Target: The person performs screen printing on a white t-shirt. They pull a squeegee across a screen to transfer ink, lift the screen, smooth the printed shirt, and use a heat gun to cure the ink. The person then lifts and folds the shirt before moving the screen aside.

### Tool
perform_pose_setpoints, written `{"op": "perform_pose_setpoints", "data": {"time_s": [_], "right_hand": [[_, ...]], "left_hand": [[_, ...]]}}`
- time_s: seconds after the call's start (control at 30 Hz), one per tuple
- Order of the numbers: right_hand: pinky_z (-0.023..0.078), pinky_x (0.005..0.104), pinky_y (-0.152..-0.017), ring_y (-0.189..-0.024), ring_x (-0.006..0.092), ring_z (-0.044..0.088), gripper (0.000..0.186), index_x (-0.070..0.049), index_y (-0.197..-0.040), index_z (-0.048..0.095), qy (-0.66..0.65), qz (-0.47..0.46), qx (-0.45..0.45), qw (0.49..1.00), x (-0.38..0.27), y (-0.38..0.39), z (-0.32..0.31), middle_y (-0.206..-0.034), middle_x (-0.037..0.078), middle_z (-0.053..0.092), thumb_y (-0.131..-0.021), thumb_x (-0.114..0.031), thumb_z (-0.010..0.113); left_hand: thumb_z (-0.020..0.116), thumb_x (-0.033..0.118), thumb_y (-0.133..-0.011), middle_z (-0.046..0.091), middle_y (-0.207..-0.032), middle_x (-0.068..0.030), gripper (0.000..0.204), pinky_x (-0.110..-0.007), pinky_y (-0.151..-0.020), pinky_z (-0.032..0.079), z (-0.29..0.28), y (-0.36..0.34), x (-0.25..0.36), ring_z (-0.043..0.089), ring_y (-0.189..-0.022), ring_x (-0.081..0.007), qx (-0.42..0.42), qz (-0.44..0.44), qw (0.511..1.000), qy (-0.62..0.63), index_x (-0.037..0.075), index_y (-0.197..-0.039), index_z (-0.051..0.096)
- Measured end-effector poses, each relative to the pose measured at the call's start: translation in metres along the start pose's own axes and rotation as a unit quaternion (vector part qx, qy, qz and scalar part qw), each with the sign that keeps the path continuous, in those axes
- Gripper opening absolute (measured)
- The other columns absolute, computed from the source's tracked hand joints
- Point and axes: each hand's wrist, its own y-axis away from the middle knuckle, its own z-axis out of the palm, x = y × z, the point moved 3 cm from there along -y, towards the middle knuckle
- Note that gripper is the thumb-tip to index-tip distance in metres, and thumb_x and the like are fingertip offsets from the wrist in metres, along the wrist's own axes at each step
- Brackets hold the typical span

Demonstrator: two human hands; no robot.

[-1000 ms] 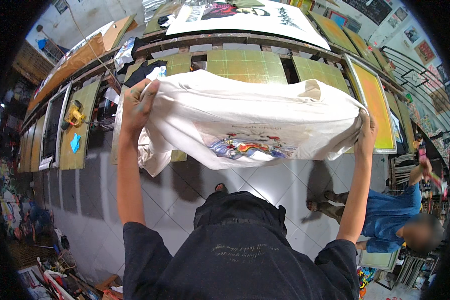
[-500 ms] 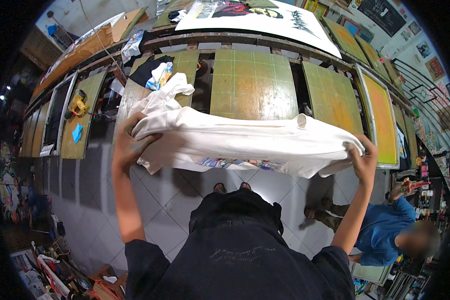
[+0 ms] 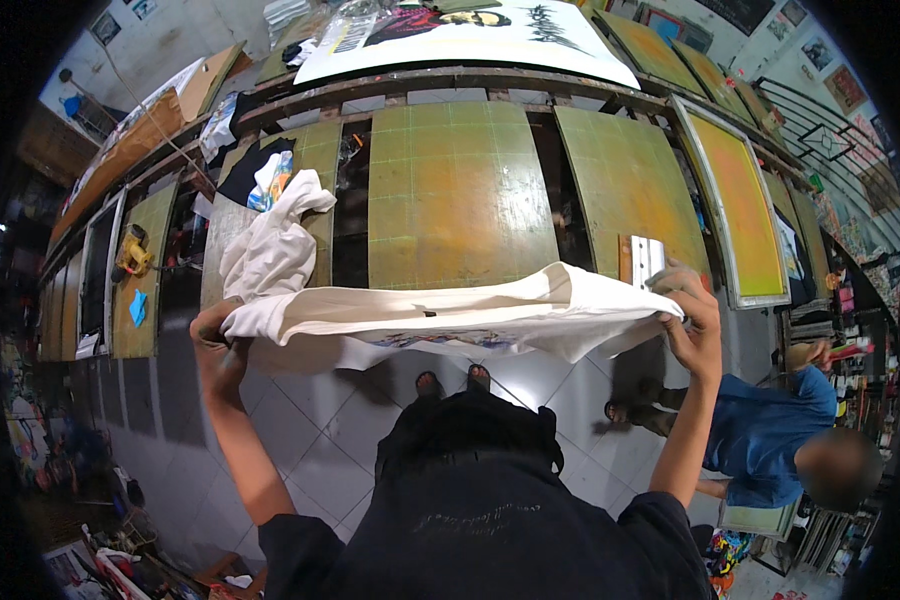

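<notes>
A white T-shirt [image 3: 530, 310] with a colourful print is stretched sideways in front of me, above the floor at the near side of the boards. My left hand [image 3: 220, 340] is closed on its left end, and my right hand [image 3: 692, 315] pinches its right end. Between them the upper edge sags a little, with a small dark tag inside. Just beyond my left hand, a crumpled white cloth [image 3: 275, 245] lies on a board; whether it joins the shirt I cannot tell. Close to my right hand is a flat wood-and-white piece with holes [image 3: 642, 262].
Worn green-yellow boards [image 3: 460, 190] line the long table. A framed screen [image 3: 735, 210] leans at right; a yellow tool [image 3: 133, 252] and blue scrap [image 3: 137, 308] lie at left. Black printed cloth [image 3: 260, 175] is at back left. A person in blue [image 3: 770, 425] is at right.
The shirt has been drawn toward me and its upper edge has opened out. Both hands are lower in view. The wood-and-white piece and more of the crumpled cloth now show.
</notes>
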Motion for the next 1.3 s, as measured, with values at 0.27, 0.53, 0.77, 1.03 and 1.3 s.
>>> {"op": "perform_pose_setpoints", "data": {"time_s": [0.27,0.53,0.77,1.03,1.3], "right_hand": [[0.049,0.0403,-0.092,-0.096,0.0326,0.067,0.016,0.002,-0.103,0.073,0.056,0.011,0.103,0.993,0.005,0.016,0.005,-0.093,0.014,0.070,-0.091,-0.006,0.069],[0.050,0.0369,-0.083,-0.087,0.0305,0.065,0.015,0.002,-0.102,0.071,0.059,0.008,0.152,0.987,0.002,0.020,0.011,-0.094,0.015,0.071,-0.098,-0.012,0.068],[0.048,0.0396,-0.076,-0.081,0.0335,0.061,0.038,0.001,-0.088,0.063,0.065,0.019,0.145,0.987,0.011,0.044,0.022,-0.082,0.015,0.061,-0.103,-0.034,0.061],[0.048,0.0386,-0.072,-0.079,0.0340,0.060,0.031,0.003,-0.088,0.062,0.058,0.060,0.134,0.988,-0.003,0.071,0.030,-0.081,0.016,0.060,-0.101,-0.025,0.063],[0.049,0.0372,-0.070,-0.075,0.0310,0.062,0.035,0.004,-0.089,0.062,0.057,0.063,0.139,0.987,-0.029,0.092,0.030,-0.081,0.016,0.061,-0.104,-0.028,0.060]], "left_hand": [[0.082,0.044,-0.091,0.071,-0.091,-0.0011,0.048,-0.028,-0.079,0.050,0.008,0.002,0.002,0.064,-0.088,-0.0099,-0.006,-0.008,0.997,-0.076,-0.002,-0.098,0.071],[0.081,0.031,-0.093,0.075,-0.098,-0.0057,0.037,-0.029,-0.084,0.052,0.018,0.003,0.003,0.067,-0.091,-0.0133,-0.015,0.005,0.997,-0.069,-0.004,-0.104,0.073],[0.082,0.027,-0.092,0.072,-0.090,-0.0042,0.031,-0.029,-0.079,0.051,0.022,0.022,-0.016,0.066,-0.086,-0.0136,-0.009,0.005,0.999,-0.037,-0.002,-0.098,0.073],[0.081,0.036,-0.093,0.067,-0.081,-0.0026,0.038,-0.028,-0.071,0.047,0.026,0.033,-0.023,0.060,-0.077,-0.0126,-0.040,-0.008,0.999,-0.024,0.000,-0.091,0.071],[0.085,0.034,-0.088,0.069,-0.081,-0.0038,0.037,-0.030,-0.071,0.049,0.016,0.043,-0.026,0.063,-0.077,-0.0143,-0.040,-0.004,0.999,-0.022,0.000,-0.089,0.072]]}}
